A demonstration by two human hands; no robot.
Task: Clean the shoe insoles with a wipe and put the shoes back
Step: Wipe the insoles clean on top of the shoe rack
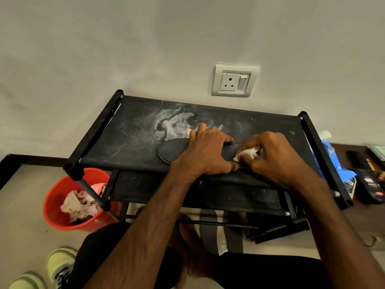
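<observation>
I see the shoes (60,265) on the floor far left, beside the bucket (52,205) of used wipes. The insole (170,151) lies on the rack (125,132) top. The left hand (206,151) holds its middle, fingers curled over the far edge, thumb on the near one. The right hand (277,157) pinches the wipe (246,153) in its fingertips. My worry is that hard rubbing could sag the fabric shelf, so the insole skids off, or the wad slips from the pinch.

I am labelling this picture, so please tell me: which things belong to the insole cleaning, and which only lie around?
For the job: insole, wipe, left hand, right hand, shoe rack, yellow-green shoes.
Lying about: wall socket, red bucket, blue packet.
</observation>
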